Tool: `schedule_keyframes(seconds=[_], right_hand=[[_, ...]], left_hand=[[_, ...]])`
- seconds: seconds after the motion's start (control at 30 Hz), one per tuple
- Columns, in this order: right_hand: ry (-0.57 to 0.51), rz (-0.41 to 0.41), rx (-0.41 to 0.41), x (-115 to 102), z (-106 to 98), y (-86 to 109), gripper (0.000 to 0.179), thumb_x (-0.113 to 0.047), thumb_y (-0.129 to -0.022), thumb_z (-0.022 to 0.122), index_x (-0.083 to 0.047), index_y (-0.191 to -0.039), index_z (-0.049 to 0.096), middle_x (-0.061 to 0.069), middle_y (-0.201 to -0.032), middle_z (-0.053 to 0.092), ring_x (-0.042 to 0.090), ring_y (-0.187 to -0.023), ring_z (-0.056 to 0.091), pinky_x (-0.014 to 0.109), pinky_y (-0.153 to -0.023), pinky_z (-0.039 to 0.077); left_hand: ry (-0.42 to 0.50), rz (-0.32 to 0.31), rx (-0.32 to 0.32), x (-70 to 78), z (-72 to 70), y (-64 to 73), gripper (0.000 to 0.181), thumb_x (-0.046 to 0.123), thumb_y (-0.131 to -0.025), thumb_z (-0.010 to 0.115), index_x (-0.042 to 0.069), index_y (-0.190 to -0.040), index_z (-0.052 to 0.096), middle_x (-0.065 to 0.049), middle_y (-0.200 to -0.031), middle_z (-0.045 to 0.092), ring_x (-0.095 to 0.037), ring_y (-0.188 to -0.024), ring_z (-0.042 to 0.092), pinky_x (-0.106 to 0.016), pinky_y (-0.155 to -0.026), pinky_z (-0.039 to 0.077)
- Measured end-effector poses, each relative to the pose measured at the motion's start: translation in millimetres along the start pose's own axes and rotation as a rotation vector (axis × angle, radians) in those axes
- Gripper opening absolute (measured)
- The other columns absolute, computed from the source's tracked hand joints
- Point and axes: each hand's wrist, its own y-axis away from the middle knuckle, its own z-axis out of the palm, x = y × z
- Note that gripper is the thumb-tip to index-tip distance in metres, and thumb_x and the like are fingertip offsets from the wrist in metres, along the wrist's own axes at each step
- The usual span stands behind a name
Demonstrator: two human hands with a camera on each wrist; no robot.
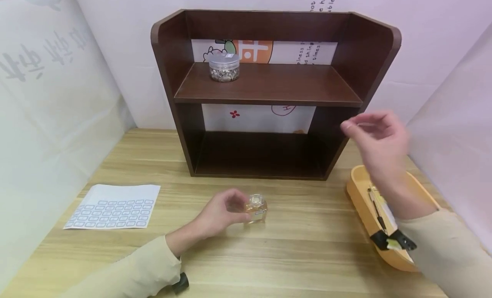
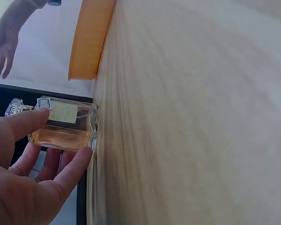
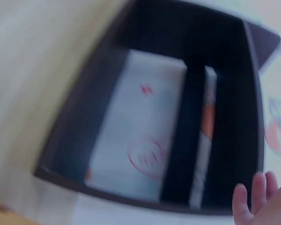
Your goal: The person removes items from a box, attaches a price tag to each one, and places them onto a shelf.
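Note:
My left hand (image 1: 221, 214) grips a small clear glass perfume bottle (image 1: 256, 212) that stands upright on the table in front of the shelf. In the left wrist view, amber liquid fills the lower part of the perfume bottle (image 2: 65, 136). A small blue-edged sticker (image 2: 44, 103) is on its face, right by my thumb. Raised at the right side of the dark brown shelf (image 1: 269, 86), my right hand (image 1: 380, 140) is slightly blurred, its fingers loosely bent with nothing seen in them.
A sheet of blue-bordered stickers (image 1: 111, 208) lies on the table at the left. On the shelf's upper board stands a clear lidded jar (image 1: 224, 68) of small metallic bits. An orange-yellow tray (image 1: 357, 191) holding a pen (image 1: 376, 208) sits under my right forearm.

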Motion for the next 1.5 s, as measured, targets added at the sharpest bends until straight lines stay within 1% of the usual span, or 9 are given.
schedule_keyframes(seconds=[0.13,0.2,0.33,0.5,0.67,0.8,1.0,1.23,1.5], right_hand=[[-0.126,-0.066,0.105,-4.2,-9.9,-30.5,0.035,0.007,-0.074,0.084,0.001,-0.103,0.066,0.013,-0.100,0.066,0.021,-0.084,0.064,0.021,-0.072,0.054],[-0.177,-0.046,0.085,-3.6,-12.8,-42.4,0.041,0.008,-0.074,0.083,0.000,-0.110,0.065,0.014,-0.107,0.064,0.023,-0.085,0.066,0.021,-0.071,0.057],[-0.208,0.093,-0.027,0.2,-15.0,-58.4,0.053,0.006,-0.078,0.082,-0.009,-0.125,0.061,0.011,-0.121,0.061,0.021,-0.091,0.067,0.025,-0.069,0.059],[-0.211,0.188,-0.061,9.3,-13.0,-67.2,0.055,-0.002,-0.081,0.083,-0.015,-0.130,0.062,0.008,-0.120,0.061,0.018,-0.090,0.066,0.026,-0.070,0.059],[-0.279,0.150,-0.032,22.3,-10.8,-68.9,0.047,0.002,-0.083,0.079,-0.011,-0.126,0.065,0.010,-0.114,0.061,0.018,-0.090,0.062,0.027,-0.070,0.059],[-0.307,0.102,-0.014,28.9,-7.1,-69.2,0.043,0.005,-0.085,0.075,-0.009,-0.125,0.065,0.010,-0.113,0.061,0.019,-0.089,0.059,0.024,-0.070,0.058],[-0.325,0.029,0.074,34.6,5.7,-70.2,0.036,0.007,-0.086,0.071,-0.007,-0.119,0.068,0.012,-0.109,0.064,0.020,-0.091,0.057,0.026,-0.076,0.052],[-0.313,-0.061,0.187,39.1,13.5,-69.7,0.032,0.005,-0.087,0.070,-0.005,-0.118,0.071,0.012,-0.109,0.066,0.023,-0.101,0.058,0.028,-0.087,0.046],[-0.283,-0.084,0.230,48.3,17.0,-64.5,0.031,0.000,-0.088,0.071,-0.006,-0.118,0.073,0.013,-0.110,0.069,0.023,-0.097,0.060,0.028,-0.089,0.046]], left_hand=[[0.012,0.001,-0.003,-0.3,-1.4,0.5,0.033,0.009,-0.081,0.083,0.007,-0.109,0.066,-0.001,-0.100,0.067,-0.018,-0.095,0.064,-0.039,-0.089,0.053],[0.019,0.004,-0.007,-0.7,-2.1,0.4,0.032,0.008,-0.081,0.083,0.007,-0.109,0.066,-0.001,-0.101,0.067,-0.019,-0.096,0.064,-0.038,-0.089,0.053],[0.026,0.011,-0.009,-2.2,-3.3,-0.8,0.032,0.007,-0.082,0.082,0.007,-0.110,0.066,-0.001,-0.103,0.067,-0.019,-0.099,0.064,-0.037,-0.089,0.053],[0.037,0.019,-0.016,-3.7,-4.0,-3.3,0.033,0.009,-0.083,0.082,0.008,-0.112,0.067,-0.002,-0.107,0.067,-0.022,-0.102,0.065,-0.035,-0.089,0.054],[0.025,0.008,-0.027,-2.8,-5.2,-5.6,0.033,0.015,-0.085,0.081,0.013,-0.115,0.068,0.001,-0.109,0.068,-0.021,-0.105,0.064,-0.039,-0.091,0.053],[0.024,0.005,0.008,6.3,-7.6,-9.4,0.031,0.019,-0.085,0.081,0.016,-0.113,0.069,0.003,-0.107,0.068,-0.019,-0.104,0.063,-0.043,-0.094,0.048],[0.102,0.086,0.096,33.0,-14.1,-24.5,0.028,0.012,-0.084,0.082,0.011,-0.110,0.072,-0.001,-0.103,0.070,-0.022,-0.099,0.065,-0.038,-0.086,0.056],[0.207,0.279,0.170,84.0,-22.1,-47.8,0.027,0.005,-0.086,0.080,0.007,-0.111,0.072,-0.007,-0.099,0.072,-0.022,-0.088,0.067,-0.031,-0.071,0.058],[0.173,0.482,0.178,148.9,-33.7,-72.4,0.028,0.006,-0.088,0.078,0.003,-0.115,0.071,-0.006,-0.100,0.072,-0.022,-0.088,0.068,-0.034,-0.073,0.057]])
